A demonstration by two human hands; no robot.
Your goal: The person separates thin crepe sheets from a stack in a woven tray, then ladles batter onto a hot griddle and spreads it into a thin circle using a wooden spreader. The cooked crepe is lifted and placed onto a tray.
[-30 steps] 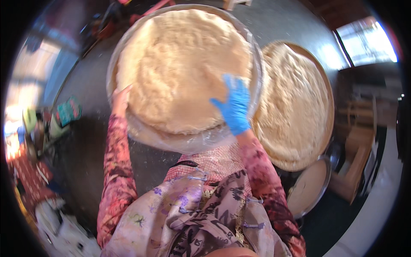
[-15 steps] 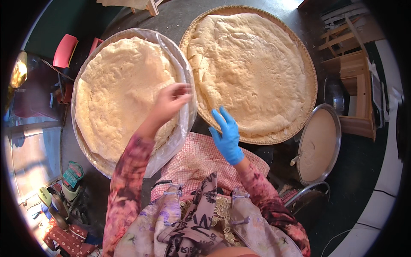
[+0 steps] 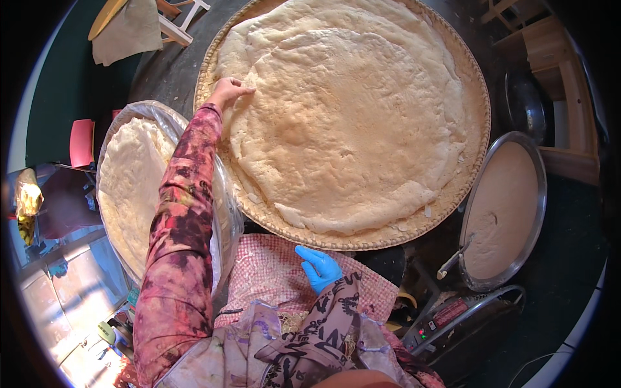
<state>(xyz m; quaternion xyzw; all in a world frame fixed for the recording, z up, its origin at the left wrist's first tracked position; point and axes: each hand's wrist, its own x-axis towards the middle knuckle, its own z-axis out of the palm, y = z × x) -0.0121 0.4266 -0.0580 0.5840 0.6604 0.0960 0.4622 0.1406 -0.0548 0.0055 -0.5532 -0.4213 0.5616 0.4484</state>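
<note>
A large round flatbread [image 3: 349,123] lies on top of others in a wide woven tray [image 3: 482,155]. My bare left hand [image 3: 229,92] reaches far across to the stack's left edge, its fingers pinched at the rim of a bread. My right hand [image 3: 319,268], in a blue glove, hovers above the checked apron [image 3: 259,265] near the tray's front, fingers stretched out and holding nothing. To the left, my forearm partly covers a second basket [image 3: 103,213] lined with clear plastic, with pale flatbread [image 3: 129,174] in it.
On the right stands a metal basin [image 3: 540,194] of beige batter [image 3: 501,200], with a handled utensil [image 3: 453,262] at its rim. An appliance with small lights [image 3: 446,317] is below it. A pink chair back [image 3: 82,142] is at the left, a cloth-draped wooden stool [image 3: 132,32] at the back.
My left hand has gone from over the plastic-lined basket to the left rim of the bread in the woven tray. My gloved right hand has drawn back toward my lap. The view has shifted.
</note>
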